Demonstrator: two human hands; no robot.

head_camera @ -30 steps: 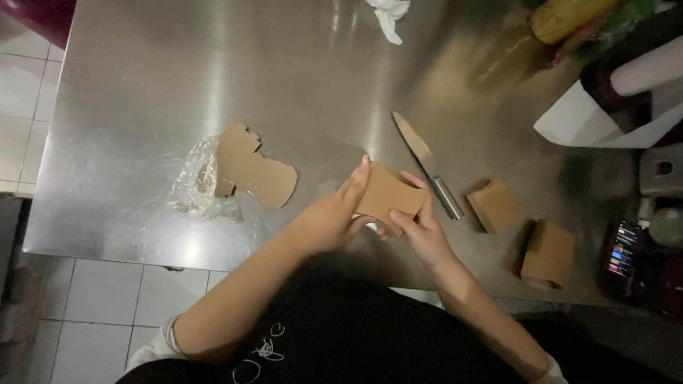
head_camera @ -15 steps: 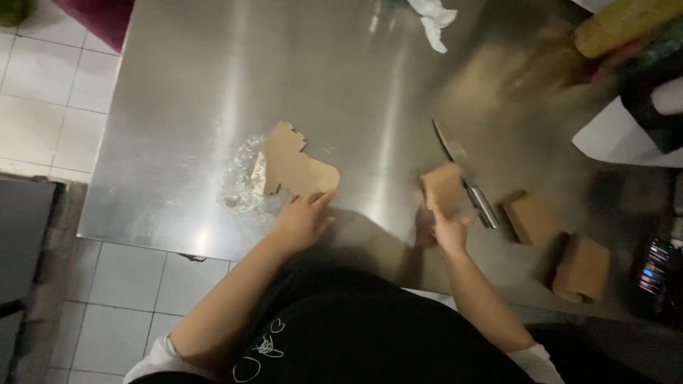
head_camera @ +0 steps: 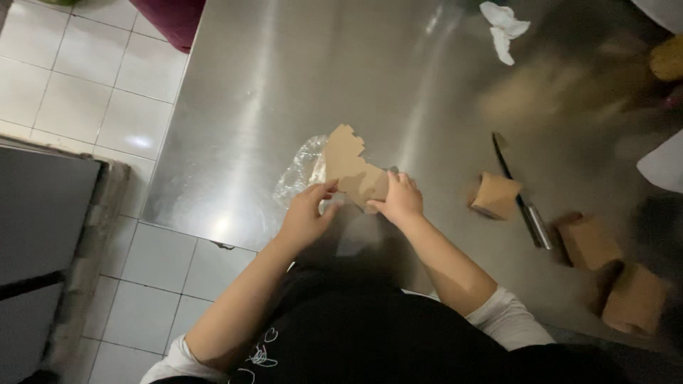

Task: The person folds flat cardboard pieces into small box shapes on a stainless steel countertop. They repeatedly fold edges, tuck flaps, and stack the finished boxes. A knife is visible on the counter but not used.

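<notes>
my right hand (head_camera: 400, 200) covers lower end of flat brown cardboard (head_camera: 353, 171) | plastic wrap (head_camera: 302, 173) partly under cardboard | knife (head_camera: 521, 193) tip blurred, mid blade behind folded box (head_camera: 496, 195) | yellow thing (head_camera: 669, 58) at tabletop's far right corner blurred, cut by frame edge

Place: food-prep kitchen, likely commercial.
Surface: stainless steel worktable (head_camera: 284, 92) — bare metal top, reflective.
Floor: white square tiles (head_camera: 78, 85) with dark grout.
Tools: knife (head_camera: 523, 206) lying on the steel.
Stock: folded brown cardboard boxes (head_camera: 590, 242) — takeaway type, several on the table.
</notes>
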